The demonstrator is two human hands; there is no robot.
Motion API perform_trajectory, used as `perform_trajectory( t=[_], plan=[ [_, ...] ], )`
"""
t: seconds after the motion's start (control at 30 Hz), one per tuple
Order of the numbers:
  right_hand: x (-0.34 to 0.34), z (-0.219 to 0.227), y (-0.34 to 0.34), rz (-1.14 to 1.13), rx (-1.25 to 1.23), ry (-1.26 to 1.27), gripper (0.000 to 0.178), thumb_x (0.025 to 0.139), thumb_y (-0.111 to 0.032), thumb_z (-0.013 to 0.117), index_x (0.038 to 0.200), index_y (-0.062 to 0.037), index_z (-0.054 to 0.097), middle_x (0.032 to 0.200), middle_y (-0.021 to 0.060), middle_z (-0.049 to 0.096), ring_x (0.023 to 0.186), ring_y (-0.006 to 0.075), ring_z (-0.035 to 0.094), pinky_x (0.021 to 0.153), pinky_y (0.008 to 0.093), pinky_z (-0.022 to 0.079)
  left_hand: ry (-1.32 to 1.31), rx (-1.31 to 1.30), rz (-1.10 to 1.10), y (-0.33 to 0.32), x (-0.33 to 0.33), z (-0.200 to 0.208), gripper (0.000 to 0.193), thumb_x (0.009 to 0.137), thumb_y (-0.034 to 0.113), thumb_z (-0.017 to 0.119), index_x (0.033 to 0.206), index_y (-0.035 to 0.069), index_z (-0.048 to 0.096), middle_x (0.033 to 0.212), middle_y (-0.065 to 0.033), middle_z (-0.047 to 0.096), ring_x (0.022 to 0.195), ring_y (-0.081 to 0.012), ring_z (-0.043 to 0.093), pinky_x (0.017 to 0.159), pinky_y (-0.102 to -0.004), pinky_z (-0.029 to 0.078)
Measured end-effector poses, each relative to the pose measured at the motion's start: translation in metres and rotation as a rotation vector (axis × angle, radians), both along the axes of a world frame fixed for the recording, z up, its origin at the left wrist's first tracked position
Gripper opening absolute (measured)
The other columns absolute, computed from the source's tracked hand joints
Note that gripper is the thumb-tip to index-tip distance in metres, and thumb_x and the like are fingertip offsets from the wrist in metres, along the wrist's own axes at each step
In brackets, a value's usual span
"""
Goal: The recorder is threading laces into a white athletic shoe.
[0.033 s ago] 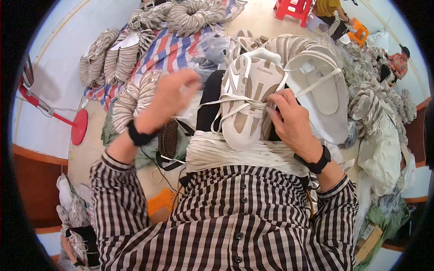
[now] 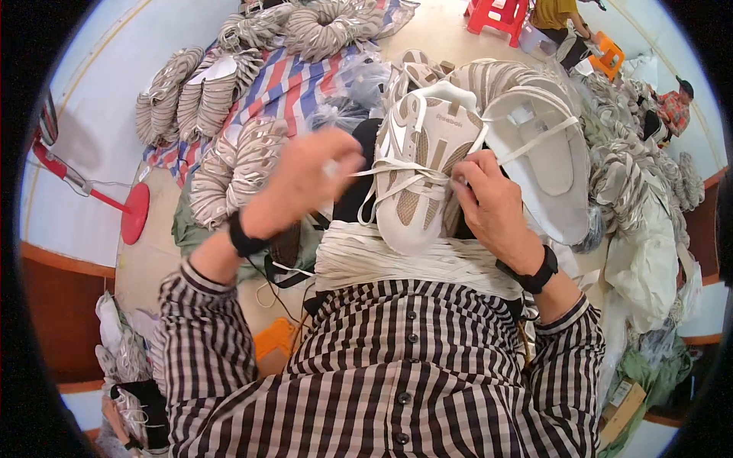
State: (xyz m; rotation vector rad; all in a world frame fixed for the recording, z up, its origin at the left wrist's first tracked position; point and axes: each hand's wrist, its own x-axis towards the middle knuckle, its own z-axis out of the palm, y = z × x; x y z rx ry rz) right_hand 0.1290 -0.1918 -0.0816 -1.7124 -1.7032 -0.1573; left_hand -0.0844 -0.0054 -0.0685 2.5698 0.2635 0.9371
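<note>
A beige and white sneaker upper [image 2: 412,214] lies over my lap, toe toward me, with pale flat shoelaces [image 2: 416,174] loosely crossed over its front. My right hand [image 2: 492,202] is closed at the upper's right edge, thumb and fingertips pinched where a lace runs into them. My left hand [image 2: 313,172] is smeared by motion just left of the upper. Its fingers look bent beside a lace that stretches leftward, but whether they grip it is unclear. A bundle of white laces [image 2: 412,263] lies across my waist.
Right of the upper is a pale open shoe piece [image 2: 538,164] with a strap across. Ring-shaped bundles of uppers [image 2: 332,27] lie on a striped sheet [image 2: 279,84]. At the back are a red stool [image 2: 496,17] and people sitting; a red stand [image 2: 136,214] is at left.
My left hand has moved right and slightly down, closer to the upper and the stretched lace. My right hand and the upper stay in place.
</note>
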Motion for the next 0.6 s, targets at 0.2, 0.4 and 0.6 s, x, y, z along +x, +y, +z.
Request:
perform_trajectory(
  t=[0.2,0.4,0.6],
  plan=[
    [-0.006,0.000,0.009,-0.001,-0.021,-0.021,0.010,0.083,-0.009,0.061,0.089,-0.0059,0.054,0.091,0.0097,0.053,0.068,0.0315,0.060,0.055,0.0416,0.050,0.040,0.212,-0.011,-0.058,0.032,-0.012,0.019,0.073,0.007,0.067,0.089,0.004,0.058,0.081,-0.0114,0.056,0.075,-0.0294,0.058,0.064,-0.0372,0.046],
    [-0.005,-0.002,0.010,0.002,-0.069,-0.089,0.010,0.083,-0.011,0.060,0.089,-0.0054,0.053,0.092,0.0104,0.053,0.066,0.0330,0.060,0.054,0.0433,0.050,0.060,0.187,-0.010,-0.049,0.039,-0.015,0.016,0.075,0.006,0.064,0.087,0.003,0.054,0.080,-0.0116,0.053,0.073,-0.0308,0.056,0.063,-0.0396,0.045],
    [-0.001,0.014,0.010,-0.011,-0.110,0.245,0.009,0.085,-0.008,0.059,0.088,-0.0015,0.053,0.077,0.0123,0.060,0.066,0.0317,0.061,0.057,0.0388,0.048,0.131,0.013,-0.004,-0.052,0.037,-0.007,0.012,0.077,0.006,0.061,0.087,0.004,0.054,0.078,-0.0122,0.056,0.072,-0.0315,0.058,0.061,-0.0411,0.046]
  ],
)
